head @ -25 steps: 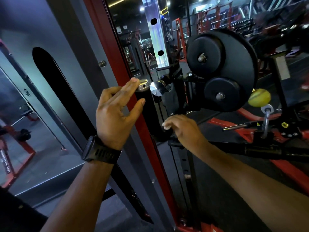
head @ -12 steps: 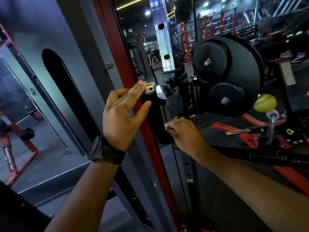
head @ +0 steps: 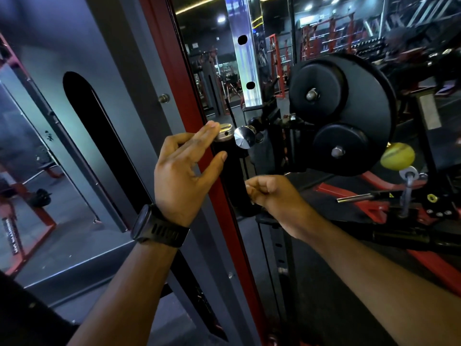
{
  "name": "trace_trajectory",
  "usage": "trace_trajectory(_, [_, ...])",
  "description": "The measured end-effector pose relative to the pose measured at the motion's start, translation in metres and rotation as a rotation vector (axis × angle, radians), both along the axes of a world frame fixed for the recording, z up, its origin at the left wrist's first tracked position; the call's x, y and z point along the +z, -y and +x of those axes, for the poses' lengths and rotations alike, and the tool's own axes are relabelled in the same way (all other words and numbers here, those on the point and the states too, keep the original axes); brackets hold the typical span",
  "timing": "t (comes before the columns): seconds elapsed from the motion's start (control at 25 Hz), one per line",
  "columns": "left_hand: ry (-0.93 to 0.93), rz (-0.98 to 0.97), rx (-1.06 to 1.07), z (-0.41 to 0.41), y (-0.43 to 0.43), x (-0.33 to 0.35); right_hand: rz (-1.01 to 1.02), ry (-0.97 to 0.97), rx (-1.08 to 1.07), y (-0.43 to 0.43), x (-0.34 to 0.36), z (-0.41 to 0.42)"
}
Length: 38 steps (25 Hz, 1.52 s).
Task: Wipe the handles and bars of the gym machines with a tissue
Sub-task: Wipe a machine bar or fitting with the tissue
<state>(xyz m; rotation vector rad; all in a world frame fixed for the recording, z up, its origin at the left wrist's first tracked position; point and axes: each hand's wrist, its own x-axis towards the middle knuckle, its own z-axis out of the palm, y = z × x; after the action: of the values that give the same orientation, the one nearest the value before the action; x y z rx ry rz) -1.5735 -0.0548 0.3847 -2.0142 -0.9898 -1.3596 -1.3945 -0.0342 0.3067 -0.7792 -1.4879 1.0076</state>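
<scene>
While our left hand [head: 184, 176] hovers spread, fingertips touching the black handle's [head: 230, 171] chrome cap [head: 223, 132], our right hand [head: 273, 196] curls closed at its base; tissue not visible.

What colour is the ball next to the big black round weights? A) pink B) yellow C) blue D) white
B: the ball is yellow, sitting just right of the black weight plates, above a metal pin.
</scene>
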Motion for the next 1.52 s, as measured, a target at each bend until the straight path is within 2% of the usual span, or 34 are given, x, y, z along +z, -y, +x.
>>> trace_trajectory(0.16, [0.005,0.014,-0.014,0.000,-0.001,0.000,0.022,-0.157,0.012,-0.004,0.017,-0.002])
trace_trajectory(0.28, [0.004,0.012,-0.005,0.000,-0.001,-0.001,0.035,-0.128,0.055,-0.003,0.022,0.000])
trace_trajectory(0.4, [0.007,0.021,-0.014,0.000,-0.002,-0.001,0.154,0.155,0.004,-0.003,0.006,0.010])
trace_trajectory(0.56, [0.010,0.020,-0.021,0.000,-0.002,-0.002,0.475,0.600,-0.150,-0.014,-0.015,0.018])
trace_trajectory(0.64, [0.002,0.010,-0.019,-0.001,-0.002,-0.001,0.507,0.747,-0.222,-0.023,-0.018,0.024])
trace_trajectory(0.8, [-0.001,0.006,-0.001,-0.001,-0.001,-0.001,0.644,0.835,-0.312,-0.036,-0.031,0.029])
trace_trajectory(0.96, [-0.010,-0.005,-0.005,-0.001,0.000,-0.001,0.634,0.771,-0.454,-0.046,-0.033,0.027])
trace_trajectory(1.0, [-0.012,-0.003,-0.003,-0.001,0.000,0.000,0.613,0.737,-0.492,-0.047,-0.034,0.026])
trace_trajectory(1.08, [-0.011,-0.007,-0.003,-0.001,0.001,-0.001,0.436,0.574,-0.597,-0.043,-0.042,0.023])
trace_trajectory(1.2, [0.006,-0.016,0.004,0.000,0.002,-0.001,0.123,0.094,-0.748,-0.030,-0.053,0.003])
trace_trajectory(1.28, [0.001,-0.023,0.031,0.001,0.003,-0.001,-0.135,-0.307,-0.678,-0.021,-0.052,-0.014])
trace_trajectory(1.36, [-0.010,-0.042,0.054,0.002,0.004,-0.003,-0.302,-0.593,-0.534,-0.009,-0.055,-0.029])
trace_trajectory(1.44, [-0.008,-0.046,0.059,0.001,0.005,-0.002,-0.289,-0.662,-0.481,-0.003,-0.055,-0.038])
trace_trajectory(1.52, [-0.004,-0.048,0.046,0.001,0.004,0.000,-0.259,-0.660,-0.564,-0.009,-0.053,-0.037])
